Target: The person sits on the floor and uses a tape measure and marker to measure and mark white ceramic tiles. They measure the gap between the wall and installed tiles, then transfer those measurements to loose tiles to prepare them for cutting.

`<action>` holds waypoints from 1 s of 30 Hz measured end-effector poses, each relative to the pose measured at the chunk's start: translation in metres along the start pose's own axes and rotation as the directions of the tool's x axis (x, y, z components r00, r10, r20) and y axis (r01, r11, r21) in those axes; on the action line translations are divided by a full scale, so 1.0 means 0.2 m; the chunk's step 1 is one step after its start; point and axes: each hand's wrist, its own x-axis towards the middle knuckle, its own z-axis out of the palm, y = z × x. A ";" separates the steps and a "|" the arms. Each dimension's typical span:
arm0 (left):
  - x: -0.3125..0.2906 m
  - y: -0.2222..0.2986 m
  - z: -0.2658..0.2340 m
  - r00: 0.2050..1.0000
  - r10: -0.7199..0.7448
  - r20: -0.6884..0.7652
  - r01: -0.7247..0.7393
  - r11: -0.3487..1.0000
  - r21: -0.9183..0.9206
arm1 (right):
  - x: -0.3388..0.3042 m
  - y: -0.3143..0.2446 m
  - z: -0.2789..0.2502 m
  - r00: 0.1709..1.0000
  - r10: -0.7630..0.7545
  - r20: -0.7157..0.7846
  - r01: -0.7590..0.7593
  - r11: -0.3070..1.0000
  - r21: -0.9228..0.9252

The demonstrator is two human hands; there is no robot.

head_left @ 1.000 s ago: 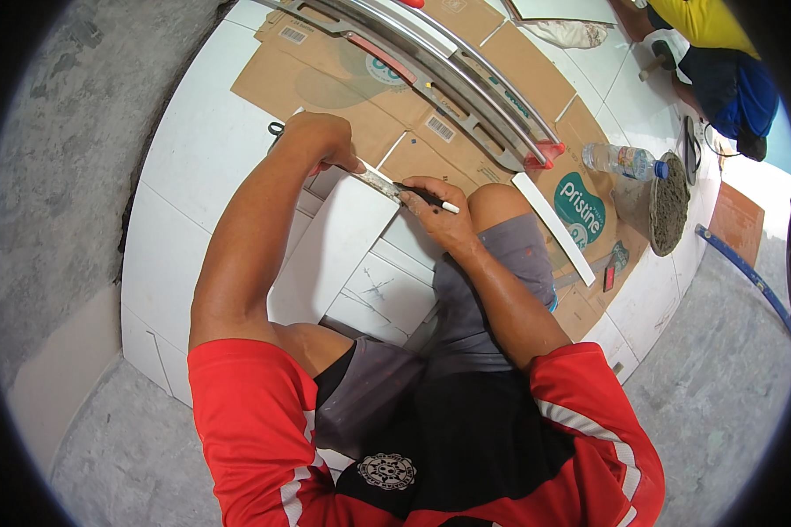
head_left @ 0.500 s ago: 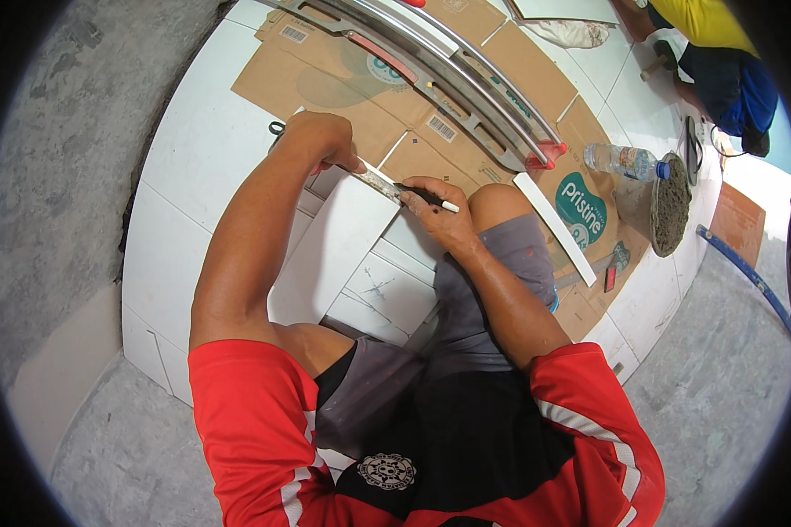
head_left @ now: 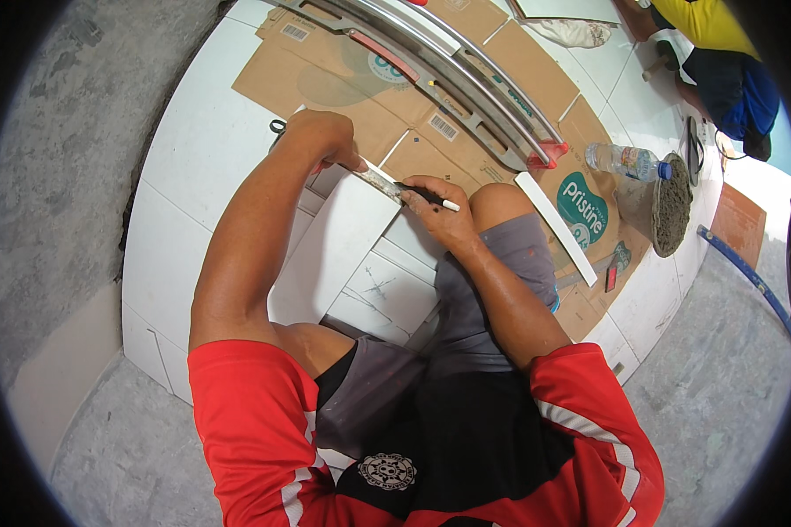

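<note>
A white tile (head_left: pixel 329 250) lies lengthwise between my knees, on top of other white tiles (head_left: pixel 386 294) that bear dark scribbled lines. Across its far end runs a narrow, worn metal strip (head_left: pixel 379 181), like a ruler. My left hand (head_left: pixel 321 140) is closed on the strip's left end, its fingers partly hidden behind the wrist. In my right hand (head_left: pixel 439 211) is a black marker pen (head_left: pixel 429 195) with a white end, held in closed fingers. The pen's other end points at the strip, close to the tile's far right corner.
Flattened cardboard (head_left: pixel 325 66) covers the floor ahead, with a long manual tile cutter (head_left: pixel 430 83) across it. A narrow white tile strip (head_left: pixel 555 228) lies by my right knee. Further right are a water bottle (head_left: pixel 624 162), a mortar mound (head_left: pixel 671 206) and another person (head_left: pixel 729 79). Scissor-like handles (head_left: pixel 278 127) show near my left hand.
</note>
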 end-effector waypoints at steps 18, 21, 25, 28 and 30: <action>0.00 0.01 0.00 1.000 -0.001 -0.004 0.001 1.000 -0.011 | 0.00 -0.01 -0.01 1.000 -0.003 -0.002 0.003 1.000 -0.003; 0.00 0.00 0.00 1.000 0.002 -0.011 -0.002 1.000 -0.001 | 0.00 -0.01 -0.01 1.000 0.000 0.005 0.000 1.000 0.003; -0.01 0.00 0.00 1.000 -0.001 -0.010 0.000 1.000 -0.023 | -0.01 -0.03 -0.01 1.000 0.004 -0.011 -0.004 1.000 -0.008; -0.02 0.00 0.00 1.000 0.010 -0.020 -0.010 1.000 -0.027 | -0.01 -0.03 -0.01 1.000 0.008 -0.020 -0.008 1.000 -0.018; -0.02 0.00 0.00 1.000 0.014 -0.023 -0.015 1.000 -0.017 | -0.01 -0.03 -0.01 1.000 0.005 -0.021 -0.005 1.000 -0.009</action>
